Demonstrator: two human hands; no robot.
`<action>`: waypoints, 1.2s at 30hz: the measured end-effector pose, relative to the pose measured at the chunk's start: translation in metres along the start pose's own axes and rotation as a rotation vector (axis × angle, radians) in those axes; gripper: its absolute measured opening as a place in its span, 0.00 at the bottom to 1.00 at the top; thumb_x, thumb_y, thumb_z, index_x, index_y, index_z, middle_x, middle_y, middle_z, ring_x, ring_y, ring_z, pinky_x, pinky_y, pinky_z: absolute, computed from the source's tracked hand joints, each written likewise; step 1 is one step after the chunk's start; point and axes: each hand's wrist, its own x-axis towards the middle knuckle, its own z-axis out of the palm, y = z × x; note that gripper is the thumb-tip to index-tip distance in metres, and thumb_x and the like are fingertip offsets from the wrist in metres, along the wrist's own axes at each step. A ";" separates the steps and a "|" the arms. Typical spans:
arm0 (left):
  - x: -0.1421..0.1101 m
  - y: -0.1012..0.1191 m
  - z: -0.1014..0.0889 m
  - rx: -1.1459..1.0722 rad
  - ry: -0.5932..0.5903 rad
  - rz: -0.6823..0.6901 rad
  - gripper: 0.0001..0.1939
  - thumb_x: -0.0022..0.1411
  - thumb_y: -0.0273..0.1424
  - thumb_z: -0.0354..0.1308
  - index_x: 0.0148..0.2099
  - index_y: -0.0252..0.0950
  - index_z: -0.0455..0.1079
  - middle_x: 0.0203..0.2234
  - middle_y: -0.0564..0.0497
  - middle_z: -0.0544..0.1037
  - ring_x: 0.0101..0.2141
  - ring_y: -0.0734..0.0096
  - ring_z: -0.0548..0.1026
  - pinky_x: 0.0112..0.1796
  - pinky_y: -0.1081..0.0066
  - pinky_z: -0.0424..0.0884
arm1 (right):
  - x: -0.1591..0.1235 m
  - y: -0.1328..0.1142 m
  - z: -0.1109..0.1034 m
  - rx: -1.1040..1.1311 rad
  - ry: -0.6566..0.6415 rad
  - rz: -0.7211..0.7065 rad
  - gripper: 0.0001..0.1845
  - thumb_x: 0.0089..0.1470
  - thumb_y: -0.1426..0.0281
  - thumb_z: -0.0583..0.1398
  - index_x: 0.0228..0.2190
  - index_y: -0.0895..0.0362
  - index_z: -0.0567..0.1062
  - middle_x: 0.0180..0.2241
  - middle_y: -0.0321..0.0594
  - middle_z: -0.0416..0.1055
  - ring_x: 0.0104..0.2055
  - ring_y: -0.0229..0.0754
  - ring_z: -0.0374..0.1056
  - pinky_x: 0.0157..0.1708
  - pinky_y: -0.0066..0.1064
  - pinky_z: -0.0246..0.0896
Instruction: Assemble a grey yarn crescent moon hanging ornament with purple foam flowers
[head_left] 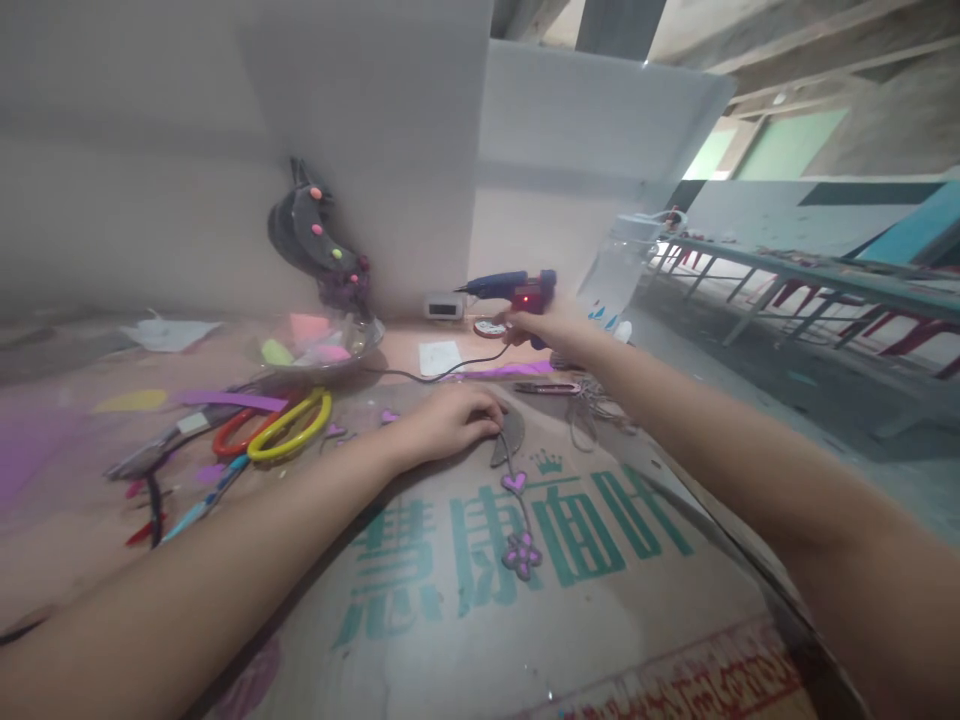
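My right hand [541, 328] is wrapped round the handle of a blue glue gun [495, 286], whose red light is lit and whose nozzle points left. A dark cord [427, 379] trails from it across the table. My left hand [448, 422] rests on the printed sheet with its fingers pinched at the top of a grey string [524, 510]. A grey felt piece [510, 437] lies beside these fingertips, partly hidden by them. Along the string sit a purple heart [514, 483] and, at its lower end, a grey-edged purple flower [522, 556].
A clear bowl [322, 370] of colourful scraps stands at the back left, with yellow-handled scissors [291, 428] before it. Small thread snips [547, 388] and a coil of string [592, 405] lie right. A grey decorated moon [311, 230] leans on the back panel. A white container [619, 265] stands beyond.
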 end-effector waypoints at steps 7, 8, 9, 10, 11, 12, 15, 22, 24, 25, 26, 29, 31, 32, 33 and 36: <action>-0.002 -0.008 -0.005 -0.165 -0.060 -0.067 0.05 0.60 0.29 0.59 0.35 0.36 0.76 0.50 0.45 0.77 0.50 0.62 0.75 0.53 0.63 0.67 | -0.072 0.014 -0.031 0.036 -0.132 0.036 0.13 0.49 0.64 0.64 0.35 0.60 0.75 0.35 0.45 0.78 0.32 0.40 0.73 0.36 0.33 0.69; -0.003 -0.009 -0.007 -0.196 -0.086 -0.078 0.05 0.60 0.30 0.59 0.35 0.36 0.76 0.51 0.45 0.77 0.51 0.62 0.75 0.53 0.64 0.67 | -0.078 0.017 -0.034 0.017 -0.181 0.045 0.14 0.48 0.63 0.65 0.33 0.60 0.75 0.33 0.44 0.77 0.32 0.41 0.73 0.36 0.33 0.68; -0.004 -0.011 -0.009 -0.223 -0.111 -0.082 0.05 0.60 0.30 0.60 0.35 0.36 0.76 0.53 0.46 0.76 0.51 0.62 0.75 0.52 0.64 0.67 | -0.082 0.020 -0.036 -0.007 -0.226 0.049 0.15 0.48 0.61 0.65 0.32 0.60 0.74 0.30 0.43 0.77 0.31 0.40 0.72 0.35 0.32 0.68; -0.004 -0.012 -0.010 -0.244 -0.133 -0.082 0.05 0.60 0.31 0.60 0.35 0.37 0.77 0.54 0.46 0.75 0.52 0.62 0.74 0.52 0.65 0.68 | -0.085 0.023 -0.038 -0.033 -0.268 0.047 0.16 0.48 0.59 0.65 0.30 0.60 0.74 0.28 0.42 0.76 0.30 0.40 0.72 0.34 0.32 0.67; -0.005 -0.014 -0.012 -0.256 -0.149 -0.080 0.05 0.61 0.32 0.60 0.35 0.37 0.77 0.55 0.46 0.74 0.52 0.62 0.74 0.52 0.65 0.68 | -0.087 0.026 -0.040 -0.063 -0.307 0.041 0.17 0.49 0.57 0.64 0.28 0.60 0.73 0.27 0.41 0.75 0.29 0.40 0.71 0.33 0.31 0.66; -0.006 -0.015 -0.014 -0.257 -0.161 -0.076 0.06 0.61 0.32 0.60 0.36 0.37 0.77 0.55 0.46 0.74 0.53 0.61 0.73 0.52 0.65 0.68 | -0.088 0.029 -0.041 -0.092 -0.330 0.035 0.18 0.49 0.55 0.64 0.27 0.59 0.73 0.25 0.40 0.74 0.29 0.40 0.70 0.32 0.31 0.66; -0.007 -0.017 -0.017 -0.247 -0.193 -0.066 0.07 0.62 0.33 0.60 0.37 0.38 0.78 0.57 0.47 0.72 0.54 0.61 0.72 0.54 0.65 0.67 | -0.090 0.039 -0.042 -0.153 -0.346 0.042 0.21 0.50 0.52 0.62 0.27 0.59 0.73 0.23 0.38 0.72 0.28 0.40 0.68 0.30 0.31 0.64; -0.007 -0.006 -0.022 -0.246 -0.233 -0.142 0.05 0.61 0.32 0.59 0.35 0.39 0.76 0.59 0.50 0.70 0.54 0.63 0.72 0.54 0.67 0.67 | -0.093 0.049 -0.036 -0.225 -0.283 0.098 0.23 0.46 0.53 0.63 0.35 0.60 0.77 0.31 0.41 0.75 0.34 0.44 0.70 0.34 0.34 0.66; -0.006 -0.005 -0.022 -0.228 -0.233 -0.140 0.06 0.61 0.32 0.59 0.35 0.39 0.76 0.59 0.50 0.71 0.55 0.63 0.71 0.54 0.68 0.67 | -0.093 0.048 -0.035 -0.256 -0.277 0.108 0.22 0.45 0.53 0.64 0.33 0.59 0.78 0.31 0.41 0.75 0.34 0.46 0.70 0.33 0.35 0.66; -0.006 -0.005 -0.022 -0.222 -0.230 -0.130 0.06 0.61 0.32 0.59 0.35 0.38 0.76 0.59 0.50 0.71 0.56 0.62 0.71 0.53 0.68 0.67 | -0.093 0.048 -0.034 -0.273 -0.266 0.123 0.22 0.45 0.53 0.64 0.33 0.59 0.78 0.30 0.41 0.75 0.34 0.46 0.70 0.33 0.36 0.67; -0.006 -0.006 -0.022 -0.217 -0.225 -0.120 0.06 0.61 0.31 0.59 0.35 0.38 0.77 0.59 0.50 0.71 0.56 0.62 0.71 0.53 0.69 0.67 | -0.093 0.049 -0.034 -0.282 -0.254 0.139 0.22 0.45 0.54 0.64 0.34 0.59 0.78 0.30 0.41 0.75 0.34 0.47 0.70 0.34 0.36 0.67; -0.007 -0.009 -0.023 -0.211 -0.226 -0.109 0.06 0.61 0.32 0.59 0.35 0.38 0.77 0.58 0.49 0.72 0.55 0.62 0.72 0.52 0.69 0.68 | -0.093 0.053 -0.034 -0.258 -0.239 0.139 0.22 0.45 0.55 0.65 0.38 0.58 0.78 0.33 0.41 0.76 0.37 0.47 0.71 0.37 0.38 0.68; -0.008 -0.011 -0.024 -0.206 -0.239 -0.107 0.06 0.62 0.34 0.59 0.35 0.39 0.77 0.58 0.50 0.72 0.55 0.62 0.72 0.52 0.68 0.68 | -0.093 0.055 -0.033 -0.229 -0.260 0.100 0.22 0.46 0.56 0.65 0.39 0.58 0.78 0.34 0.41 0.77 0.37 0.46 0.71 0.38 0.38 0.67; -0.008 -0.012 -0.026 -0.198 -0.248 -0.106 0.07 0.62 0.35 0.59 0.36 0.39 0.77 0.58 0.50 0.72 0.55 0.62 0.72 0.52 0.68 0.68 | -0.093 0.055 -0.032 -0.217 -0.277 0.088 0.22 0.47 0.56 0.65 0.40 0.58 0.78 0.33 0.40 0.76 0.36 0.45 0.71 0.37 0.36 0.67; -0.008 -0.013 -0.027 -0.189 -0.259 -0.104 0.08 0.62 0.36 0.59 0.36 0.40 0.77 0.58 0.50 0.72 0.55 0.62 0.72 0.53 0.69 0.67 | -0.094 0.056 -0.031 -0.208 -0.297 0.084 0.22 0.47 0.56 0.65 0.40 0.58 0.78 0.31 0.39 0.76 0.34 0.44 0.70 0.35 0.35 0.67; -0.008 -0.015 -0.032 -0.166 -0.296 -0.112 0.09 0.63 0.37 0.58 0.36 0.40 0.77 0.58 0.52 0.71 0.56 0.62 0.71 0.53 0.69 0.66 | -0.095 0.056 -0.027 -0.194 -0.317 0.099 0.21 0.47 0.56 0.65 0.38 0.58 0.79 0.27 0.37 0.74 0.29 0.41 0.68 0.30 0.32 0.65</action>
